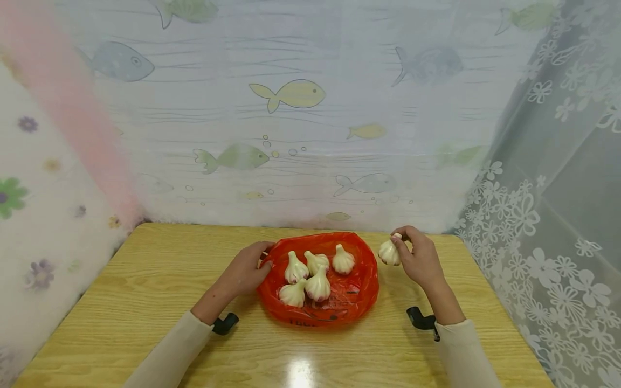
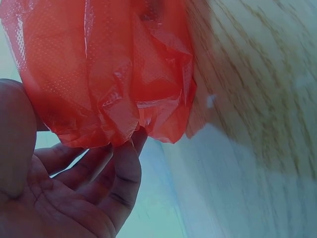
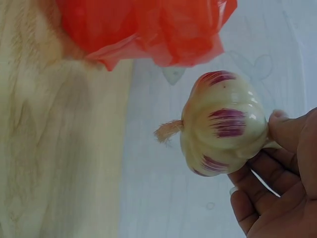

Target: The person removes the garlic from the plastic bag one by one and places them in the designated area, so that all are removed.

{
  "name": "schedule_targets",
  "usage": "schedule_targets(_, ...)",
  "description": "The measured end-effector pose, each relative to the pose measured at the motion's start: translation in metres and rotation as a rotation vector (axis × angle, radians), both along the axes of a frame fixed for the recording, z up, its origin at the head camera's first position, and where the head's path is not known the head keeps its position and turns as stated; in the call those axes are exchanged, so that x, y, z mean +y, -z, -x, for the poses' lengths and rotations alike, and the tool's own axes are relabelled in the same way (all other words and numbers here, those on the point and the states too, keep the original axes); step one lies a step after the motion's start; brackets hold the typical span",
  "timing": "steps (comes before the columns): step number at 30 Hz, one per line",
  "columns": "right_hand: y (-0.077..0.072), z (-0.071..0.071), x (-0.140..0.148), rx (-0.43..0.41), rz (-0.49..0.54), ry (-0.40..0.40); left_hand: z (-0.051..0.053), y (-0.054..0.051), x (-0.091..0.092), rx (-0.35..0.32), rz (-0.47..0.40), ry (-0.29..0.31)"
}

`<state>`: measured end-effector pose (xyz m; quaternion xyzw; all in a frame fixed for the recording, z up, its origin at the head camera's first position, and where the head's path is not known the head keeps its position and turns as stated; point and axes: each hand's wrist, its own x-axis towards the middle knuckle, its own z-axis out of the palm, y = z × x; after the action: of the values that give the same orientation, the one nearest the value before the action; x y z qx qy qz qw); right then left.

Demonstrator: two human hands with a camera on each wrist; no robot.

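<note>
A red plastic bag (image 1: pixel 339 312), its rim spread wide, lies on the table with several whitish garlic bulbs (image 1: pixel 318 285) inside. My left hand (image 1: pixel 247 269) holds the bag's left edge, which lies between thumb and fingers; in the left wrist view some fingertips are hidden behind the red plastic (image 2: pixel 94 74). To the right of the bag, my right hand (image 1: pixel 419 258) pinches another garlic bulb (image 1: pixel 390 252) by its stem, above the table. The right wrist view shows this bulb's purple streaks and tuft of roots, apart from the bag.
The wooden table (image 1: pixel 160 280) reaches back to a curtain (image 1: pixel 301 129) printed with fish. A lacy flowered curtain (image 1: pixel 558 302) hangs along the right side. Dark wrist mounts (image 1: pixel 225 323) show beside both sleeves.
</note>
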<state>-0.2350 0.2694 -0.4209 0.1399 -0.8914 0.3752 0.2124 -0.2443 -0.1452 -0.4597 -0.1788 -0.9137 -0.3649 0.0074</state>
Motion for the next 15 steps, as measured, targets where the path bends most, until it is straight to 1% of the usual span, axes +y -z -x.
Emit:
schedule_targets(9, 0.013, 0.007, 0.008, -0.083, -0.047, 0.053, 0.000, 0.000, 0.000, 0.005, 0.002, 0.009)
schedule_targets(15, 0.021, 0.011, 0.012, -0.121, -0.056, 0.063, 0.000, -0.001, 0.000, -0.002, -0.003, 0.007)
